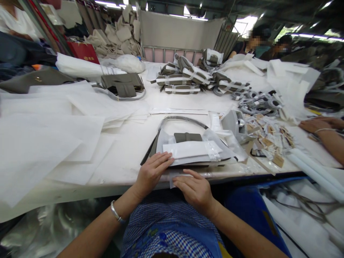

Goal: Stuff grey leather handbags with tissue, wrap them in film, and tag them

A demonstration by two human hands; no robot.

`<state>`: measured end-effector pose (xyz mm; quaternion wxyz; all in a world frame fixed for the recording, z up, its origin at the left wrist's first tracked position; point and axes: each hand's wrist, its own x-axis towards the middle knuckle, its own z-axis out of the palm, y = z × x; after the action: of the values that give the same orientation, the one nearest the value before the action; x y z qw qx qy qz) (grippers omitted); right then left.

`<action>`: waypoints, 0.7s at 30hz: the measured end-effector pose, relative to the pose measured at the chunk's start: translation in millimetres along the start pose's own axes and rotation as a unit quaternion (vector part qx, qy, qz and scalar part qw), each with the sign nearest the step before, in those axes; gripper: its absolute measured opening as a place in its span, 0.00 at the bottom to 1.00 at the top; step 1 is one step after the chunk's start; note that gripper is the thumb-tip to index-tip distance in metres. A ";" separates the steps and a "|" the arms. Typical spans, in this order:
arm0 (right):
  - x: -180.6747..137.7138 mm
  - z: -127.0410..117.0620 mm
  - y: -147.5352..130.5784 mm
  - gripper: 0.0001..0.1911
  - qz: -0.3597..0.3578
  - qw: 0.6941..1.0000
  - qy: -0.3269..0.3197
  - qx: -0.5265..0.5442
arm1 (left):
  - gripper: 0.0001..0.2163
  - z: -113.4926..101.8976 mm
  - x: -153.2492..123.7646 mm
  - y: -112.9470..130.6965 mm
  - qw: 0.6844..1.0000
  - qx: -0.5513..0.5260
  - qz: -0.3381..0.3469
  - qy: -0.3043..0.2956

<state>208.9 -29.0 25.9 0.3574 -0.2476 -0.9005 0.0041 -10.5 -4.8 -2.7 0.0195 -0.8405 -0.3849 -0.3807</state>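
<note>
A grey-brown handbag (pixel 188 137) lies on the white table in front of me, its curved strap (pixel 185 118) wrapped and pointing away. Thin white paper covers much of its front, with a folded white pad (pixel 188 148) taped across it. My left hand (pixel 152 172) rests on the bag's near left corner, fingers outstretched over the edge of the paper. At the table's front edge, my right hand (pixel 197 191) has its fingers bent around a small translucent white sheet (pixel 172 183); the thumb is hidden. One finger stands slightly apart from the others.
White paper sheets (pixel 53 139) spread over the left side. Wrapped bags (pixel 182 77) are piled at the back, another bag (pixel 123 85) left of them. A tape dispenser (pixel 234 125), loose tags (pixel 268 138) and grey coils (pixel 258 104) lie right. A co-worker's hand (pixel 315 125) rests far right.
</note>
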 end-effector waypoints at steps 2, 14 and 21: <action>0.1 -2.2 -2.1 0.11 -0.005 1.000 -0.011 0.000 | 0.20 0.5 0.5 0.7 1.000 0.008 0.002 -0.005; 63.5 -10.4 31.2 0.10 0.072 0.995 -0.057 -0.038 | 0.12 3.5 -0.2 2.7 0.999 0.020 -0.010 0.024; 77.7 2.2 55.2 0.04 0.195 0.974 -0.116 0.016 | 0.07 1.1 3.9 4.1 0.996 -0.061 -0.047 0.036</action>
<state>183.6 54.6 64.0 0.2466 -0.4102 -0.8702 0.1172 -5.5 -4.9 0.1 -0.0356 -0.8065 -0.3996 -0.4342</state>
